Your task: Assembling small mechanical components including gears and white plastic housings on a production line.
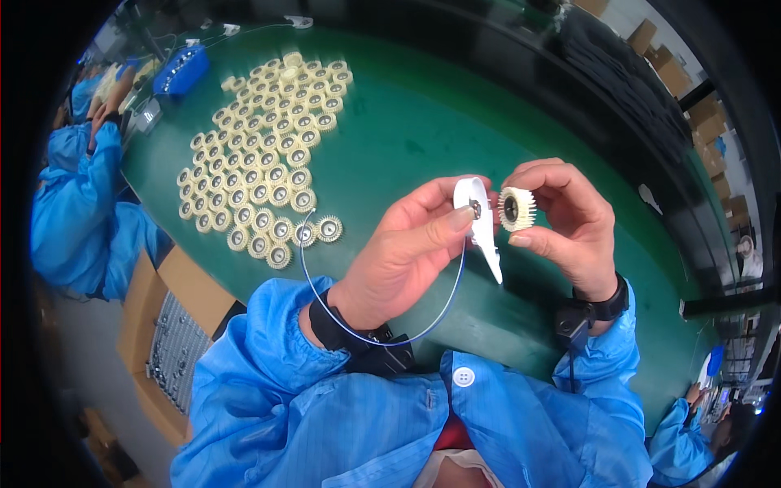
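Note:
Fingers and thumb of my left hand (415,244) pinch a white plastic housing (486,244), rounded at its top and tapering to a point below. A small dark metal part shows at my left thumb tip. From the housing a thin pale blue cable (390,345) loops down and around my left wrist. In my right hand (569,215), held between thumb and fingers, is a cream toothed gear (517,209) with a dark metal centre. The gear is just right of the housing, with a narrow gap between them, both above the green table.
Many cream gears (260,163) lie grouped on the green table (407,122) at the left. Beyond them stands a blue bin (181,70) of small parts. An open cardboard box (175,342) of metal parts is at lower left. Co-workers in blue sit at left and lower right.

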A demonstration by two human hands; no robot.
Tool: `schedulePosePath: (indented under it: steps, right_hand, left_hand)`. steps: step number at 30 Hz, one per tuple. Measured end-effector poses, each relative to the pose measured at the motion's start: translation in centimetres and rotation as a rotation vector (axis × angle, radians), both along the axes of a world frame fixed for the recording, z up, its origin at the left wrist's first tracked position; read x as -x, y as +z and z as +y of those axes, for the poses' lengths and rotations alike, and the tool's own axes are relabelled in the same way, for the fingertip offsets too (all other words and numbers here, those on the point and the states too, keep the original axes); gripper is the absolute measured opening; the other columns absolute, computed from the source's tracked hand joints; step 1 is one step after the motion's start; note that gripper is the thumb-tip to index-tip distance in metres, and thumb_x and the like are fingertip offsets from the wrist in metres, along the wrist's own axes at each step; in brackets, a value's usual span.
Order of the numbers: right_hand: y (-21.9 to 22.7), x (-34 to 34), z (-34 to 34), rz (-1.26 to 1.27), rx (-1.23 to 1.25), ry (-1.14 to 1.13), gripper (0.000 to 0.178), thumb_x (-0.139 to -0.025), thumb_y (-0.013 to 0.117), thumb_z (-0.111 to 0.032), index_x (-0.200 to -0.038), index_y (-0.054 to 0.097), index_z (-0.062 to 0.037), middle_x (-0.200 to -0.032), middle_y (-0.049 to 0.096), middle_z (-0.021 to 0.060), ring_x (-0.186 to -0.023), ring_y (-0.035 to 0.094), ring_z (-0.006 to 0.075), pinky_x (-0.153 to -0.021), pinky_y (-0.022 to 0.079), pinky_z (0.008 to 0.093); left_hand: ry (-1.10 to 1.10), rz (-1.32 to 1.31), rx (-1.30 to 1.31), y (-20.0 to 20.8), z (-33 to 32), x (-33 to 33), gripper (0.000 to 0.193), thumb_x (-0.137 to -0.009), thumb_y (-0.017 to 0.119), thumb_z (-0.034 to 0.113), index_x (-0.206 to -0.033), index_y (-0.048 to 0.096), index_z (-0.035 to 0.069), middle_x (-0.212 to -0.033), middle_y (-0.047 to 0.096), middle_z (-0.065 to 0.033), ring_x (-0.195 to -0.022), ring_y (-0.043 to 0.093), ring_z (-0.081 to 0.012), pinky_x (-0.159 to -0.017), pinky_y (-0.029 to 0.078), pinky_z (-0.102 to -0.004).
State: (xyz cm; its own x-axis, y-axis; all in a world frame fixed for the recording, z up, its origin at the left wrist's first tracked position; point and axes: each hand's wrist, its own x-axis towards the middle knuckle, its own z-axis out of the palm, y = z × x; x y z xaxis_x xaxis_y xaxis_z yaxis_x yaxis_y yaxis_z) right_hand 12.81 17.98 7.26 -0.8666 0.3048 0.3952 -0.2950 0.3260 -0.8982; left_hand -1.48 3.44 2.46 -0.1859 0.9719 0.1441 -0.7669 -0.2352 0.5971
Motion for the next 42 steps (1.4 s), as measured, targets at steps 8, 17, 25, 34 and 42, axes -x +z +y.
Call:
schedulePosePath:
  steps: [8,17,25,34,42]
  right_hand:
    - [-0.6,0.9,0.0,-0.014,-0.302,-0.06,0.04,-0.07,0.081,-0.013,-0.104,0.066,0.0009,-0.099,0.064,0.0092,-0.089,0.06,0.0183,-0.079,0.049,0.031]
    - [-0.2,0.8,-1.1,0.034,-0.517,-0.145,0.039,-0.069,0.081,-0.01,-0.104,0.068,0.0009,-0.092,0.065,0.0101,-0.08,0.063,0.0171,-0.07,0.052,0.0285]
    - [-1.1,1.5,-1.3,0.02,-0.168,-0.151,0.035,-0.07,0.081,-0.008,-0.101,0.067,0.0013,-0.09,0.064,0.0094,-0.077,0.061,0.0157,-0.071,0.051,0.0286]
    - [-0.6,1.2,-1.5,0.075,-0.558,-0.187,0.031,-0.071,0.081,-0.008,-0.095,0.065,0.0015,-0.091,0.063,0.0133,-0.081,0.063,0.0197,-0.067,0.052,0.0292]
    - [-2.7,2.0,-1.3,0.067,-0.618,-0.201,0.028,-0.07,0.079,-0.009,-0.094,0.066,0.0004,-0.093,0.062,0.0118,-0.079,0.06,0.022,-0.064,0.05,0.03]
  left_hand:
    - [-0.008,0.027,0.06,-0.1,-0.1,-0.2,0.038,-0.096,0.054,0.016,-0.129,0.047,-0.001,-0.122,0.057,-0.0128,-0.115,0.057,-0.0224,-0.099,0.044,-0.0364]
    - [-0.024,0.055,0.055,-0.4,0.0,0.2,0.035,-0.096,0.054,0.016,-0.126,0.049,-0.002,-0.12,0.059,-0.0137,-0.114,0.057,-0.023,-0.098,0.046,-0.0349]
    - [-0.101,-0.07,0.059,-0.4,0.1,0.4,0.039,-0.097,0.053,0.021,-0.128,0.049,-0.001,-0.125,0.057,-0.0153,-0.113,0.057,-0.019,-0.097,0.046,-0.0328]
    - [-0.042,0.07,0.077,-0.2,-0.3,0.3,0.035,-0.097,0.053,0.021,-0.125,0.051,0.0,-0.114,0.06,-0.0072,-0.105,0.058,-0.015,-0.094,0.047,-0.0306]
    - [-0.115,-0.091,0.065,-1.8,0.3,0.1,0.031,-0.1,0.048,0.021,-0.121,0.051,-0.001,-0.11,0.06,-0.0067,-0.102,0.059,-0.0141,-0.09,0.048,-0.0299]
